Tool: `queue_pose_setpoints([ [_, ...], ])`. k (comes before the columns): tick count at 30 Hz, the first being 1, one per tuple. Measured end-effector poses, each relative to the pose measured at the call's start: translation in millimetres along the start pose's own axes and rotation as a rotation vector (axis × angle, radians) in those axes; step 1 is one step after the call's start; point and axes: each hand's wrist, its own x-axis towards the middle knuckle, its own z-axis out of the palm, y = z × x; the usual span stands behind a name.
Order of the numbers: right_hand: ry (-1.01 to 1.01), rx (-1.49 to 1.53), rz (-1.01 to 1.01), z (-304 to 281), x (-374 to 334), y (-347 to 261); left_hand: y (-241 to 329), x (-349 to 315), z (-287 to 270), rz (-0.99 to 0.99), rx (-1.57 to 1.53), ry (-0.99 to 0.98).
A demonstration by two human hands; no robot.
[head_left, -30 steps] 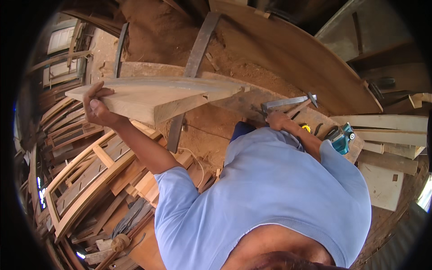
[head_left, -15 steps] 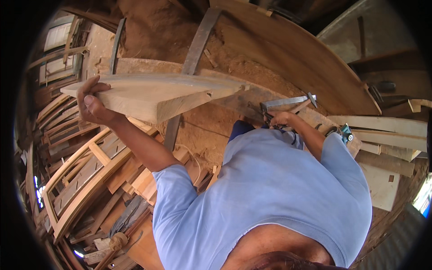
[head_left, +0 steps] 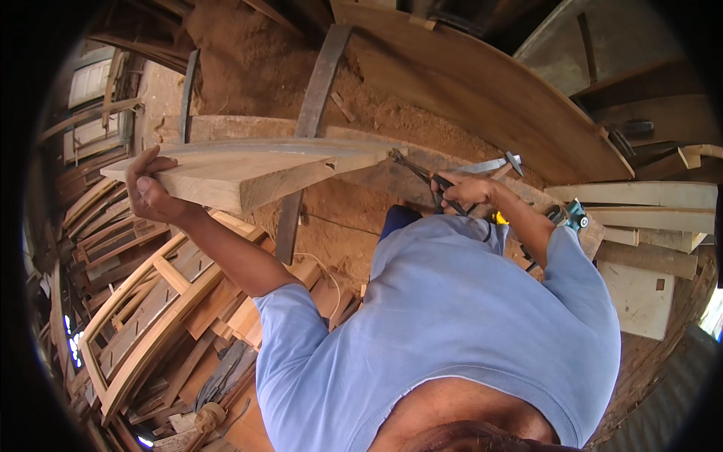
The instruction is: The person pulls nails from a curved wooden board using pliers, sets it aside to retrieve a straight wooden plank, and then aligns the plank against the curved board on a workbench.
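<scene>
While the left hand (head_left: 151, 188) grips the far-left end of the pale board (head_left: 241, 169), fingers over its upper edge and thumb against the near side, the right hand (head_left: 467, 192) closes around the handles of the long pliers (head_left: 414, 167) off the board's right end. The board itself lies across the front of the person, tilted, with a weathered plank (head_left: 218, 126) running just behind it. The pliers' head is at the board's right tip; whether it bites on anything there, or merely touches, is too small to tell.

As far as can be judged, the work is partway along: the board is steadied and the tool is brought to its end, so the setting-up looks done. No loose piece shows in the pliers, and no finished result can be made out at that tip, so the work there seems left to complete. A small dark notch marks the board's edge, short of the tip; its part in the work is unclear. Farther right of the board, the hammer (head_left: 514, 163) and the teal power tool (head_left: 577, 217) lie out of either hand.
</scene>
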Motion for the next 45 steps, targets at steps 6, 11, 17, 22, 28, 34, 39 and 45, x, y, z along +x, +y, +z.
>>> queue_pose_setpoints([
  [6,-0.024,-0.009,-0.004,2.9,-11.8,-27.9,-2.0,-1.4,-3.5,-0.008,0.013,-0.007],
  [11,-0.046,-0.029,-0.064,-4.3,-10.5,-26.7,4.1,-3.1,-1.0,-0.013,0.016,0.009],
  [17,-0.122,-0.061,-0.104,-15.4,-9.1,-28.8,4.1,-2.7,-1.8,-0.006,0.024,0.005],
  [22,-0.24,0.072,-0.065,-39.3,12.4,-8.4,3.9,-1.6,-0.7,-0.019,0.018,0.007],
  [28,-0.41,0.387,0.028,-64.0,18.3,-15.0,-6.4,-1.0,-13.3,-0.045,0.019,-0.015],
  [34,-0.369,0.219,-0.005,-72.9,33.3,-14.2,-8.1,3.0,-21.5,-0.009,0.014,-0.075],
  [39,-0.278,0.127,-0.077,-46.9,21.9,-15.0,-12.4,1.8,-28.3,0.016,0.025,-0.111],
  [45,-0.285,-0.021,-0.12,-52.8,20.0,-31.8,2.7,2.5,-15.3,0.019,0.046,-0.087],
])
